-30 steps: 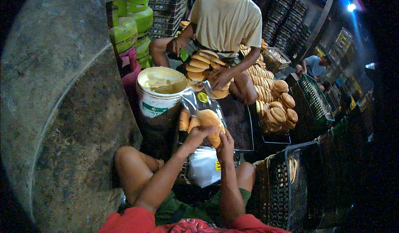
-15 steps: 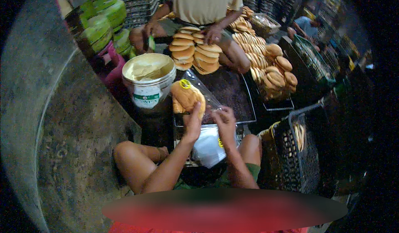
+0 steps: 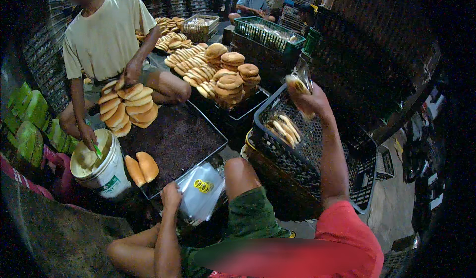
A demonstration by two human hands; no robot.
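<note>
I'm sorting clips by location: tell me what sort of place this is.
Probably a small bakery's packing area: rows of bread rolls, a stack of clear bags and a black crate holding bread.

The tray (image 3: 183, 129) is lying left of centre, a stack (image 3: 141, 107) resting on its upper-left part and two rolls (image 3: 141, 168) on its lower-left corner. The bucket (image 3: 113, 168) is standing left of the rolls. The bags (image 3: 201, 201) are lying below the tray. The crate (image 3: 292, 161) is sitting right of centre, bread (image 3: 284, 130) lying in it. A pile (image 3: 228, 82) is rising behind the tray, upper centre.
</note>
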